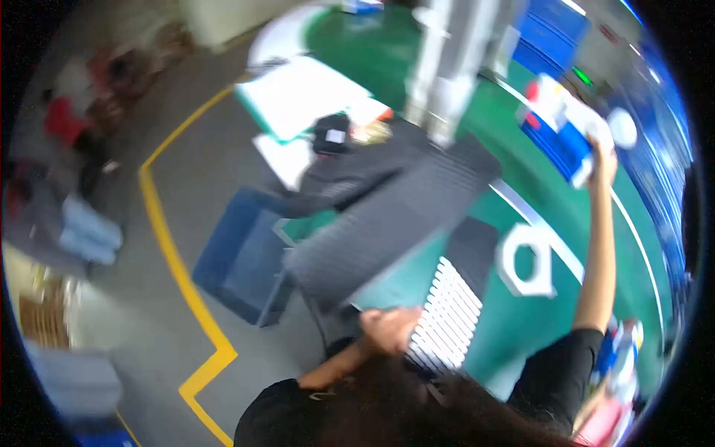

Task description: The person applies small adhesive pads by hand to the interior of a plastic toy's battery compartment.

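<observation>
My right hand [605, 162] is stretched out over the green surface on the right, its fingers closed on the near end of a blue and white box [562, 141] with red patches. Motion blurs the box. My left hand [391, 330] is low in the middle, its fingers curled beside a block of white parallel strips [447, 316]. Whatever it may hold is hidden. Above it stretches a long dark grey ribbed panel [387, 223]. A white ring-shaped part [526, 259] lies right of the strips.
A dark blue bin [246, 253] stands left of the panel. White sheets [305, 93] and a small black box [331, 135] lie beyond it. A pale post [439, 74] rises at the back. Blue crates [551, 33] stand far right. A person [71, 216] is at far left.
</observation>
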Demonstrator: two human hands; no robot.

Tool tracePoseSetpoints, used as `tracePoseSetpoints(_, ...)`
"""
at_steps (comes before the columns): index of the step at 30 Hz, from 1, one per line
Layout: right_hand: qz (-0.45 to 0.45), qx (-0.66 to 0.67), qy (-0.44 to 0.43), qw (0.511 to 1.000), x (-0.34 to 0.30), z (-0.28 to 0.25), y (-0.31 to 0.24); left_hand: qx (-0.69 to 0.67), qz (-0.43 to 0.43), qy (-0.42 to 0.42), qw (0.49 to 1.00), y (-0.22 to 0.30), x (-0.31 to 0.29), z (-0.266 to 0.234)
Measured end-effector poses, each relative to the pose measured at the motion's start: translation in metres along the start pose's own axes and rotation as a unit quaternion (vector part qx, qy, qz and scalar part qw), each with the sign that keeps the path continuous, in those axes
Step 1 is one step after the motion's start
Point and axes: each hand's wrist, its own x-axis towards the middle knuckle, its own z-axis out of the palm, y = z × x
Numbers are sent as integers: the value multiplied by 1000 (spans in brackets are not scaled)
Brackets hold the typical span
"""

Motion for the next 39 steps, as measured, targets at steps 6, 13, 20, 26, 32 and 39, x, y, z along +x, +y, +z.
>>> tracePoseSetpoints(6, 176, 207, -1, 962, -85, -42, -95, -79, -53, -277, 956, -10, 36, -31)
tracePoseSetpoints(13, 333, 293, 30, 896, -199, -77, -102, -125, -180, -402, 889, 4, 91, -32)
tracePoseSetpoints(20, 396, 246, -12, 885, -201, -73, -79, -141, -176, -538, 812, 25, 124, -3)
tracePoseSetpoints(26, 460, 181, -101, 864, -173, -55, -58, -67, -146, -583, 796, 37, 123, 8)
tracePoseSetpoints(32, 477, 116, -132, 861, -173, -59, -43, -66, -165, -579, 795, 32, 116, 14)
tracePoseSetpoints(39, 463, 11, -73, 883, -190, -101, -61, -171, -267, -543, 777, 32, 123, 26)
